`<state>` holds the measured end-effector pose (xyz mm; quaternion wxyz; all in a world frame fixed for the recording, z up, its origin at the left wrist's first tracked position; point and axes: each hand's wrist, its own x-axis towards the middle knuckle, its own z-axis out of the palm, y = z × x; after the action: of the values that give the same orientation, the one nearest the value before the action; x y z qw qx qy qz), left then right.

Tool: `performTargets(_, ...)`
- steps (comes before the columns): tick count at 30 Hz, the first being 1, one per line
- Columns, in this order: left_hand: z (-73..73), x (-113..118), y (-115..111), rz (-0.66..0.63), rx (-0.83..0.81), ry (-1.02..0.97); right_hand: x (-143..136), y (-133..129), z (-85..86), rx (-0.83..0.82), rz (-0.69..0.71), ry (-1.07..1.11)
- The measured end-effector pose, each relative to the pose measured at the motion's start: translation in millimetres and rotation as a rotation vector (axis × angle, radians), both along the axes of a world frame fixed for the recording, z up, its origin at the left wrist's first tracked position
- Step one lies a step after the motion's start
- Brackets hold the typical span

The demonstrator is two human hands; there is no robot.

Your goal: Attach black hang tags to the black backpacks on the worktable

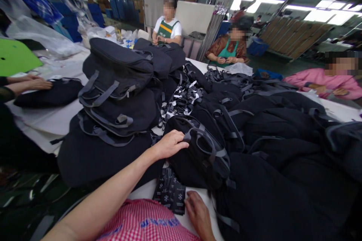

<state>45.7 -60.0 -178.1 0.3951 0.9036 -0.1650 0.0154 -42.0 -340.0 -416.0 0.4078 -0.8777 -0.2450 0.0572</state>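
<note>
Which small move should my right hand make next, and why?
Probably pick up a black rectangular tag with a white snowflake: your right hand is beside those tags and looks empty, while your left hand touches a black fabric bag with grey straps.

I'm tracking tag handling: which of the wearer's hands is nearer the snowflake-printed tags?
Right: the right hand is close beside the snowflake-printed tags; the left hand is farther off, beyond them, at the black bag.

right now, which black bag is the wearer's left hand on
The black bag just beyond the snowflake tags, right of the tall stack; the left hand rests only on this one.
</note>
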Motion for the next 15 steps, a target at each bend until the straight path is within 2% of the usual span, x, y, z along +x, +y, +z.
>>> performTargets(4,-0.9,1,0,0.003,0.007,-0.002,5,11,2.2,-0.025,0.024,-0.044)
performTargets(7,-1.2,1,-1,0.005,0.011,-0.004,7,19,-0.6,-0.057,-0.017,-0.076)
performTargets(12,-2.5,1,-3,0.002,0.015,0.0,-5,33,-15.9,-0.126,-0.111,-0.118)
performTargets(15,-2.4,4,-1,0.006,0.023,0.003,-16,40,-25.7,-0.231,-0.164,-0.18)
